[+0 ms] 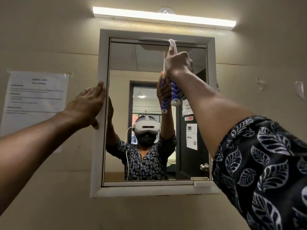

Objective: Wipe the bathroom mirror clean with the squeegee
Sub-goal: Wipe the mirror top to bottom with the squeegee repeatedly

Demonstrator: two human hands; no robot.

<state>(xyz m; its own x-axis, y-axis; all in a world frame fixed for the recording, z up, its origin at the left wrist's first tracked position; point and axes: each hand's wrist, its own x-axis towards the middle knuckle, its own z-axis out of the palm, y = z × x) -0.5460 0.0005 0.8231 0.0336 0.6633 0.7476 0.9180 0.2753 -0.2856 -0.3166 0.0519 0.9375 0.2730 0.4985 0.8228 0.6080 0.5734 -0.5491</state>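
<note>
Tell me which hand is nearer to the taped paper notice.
Left. The left hand rests on the mirror frame beside the notice; the right hand grips the squeegee across the mirror.

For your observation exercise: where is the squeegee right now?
In the head view, the squeegee is up and right of centre, gripped by the right hand, its blade against the top edge of the mirror, just below the light bar.
</note>
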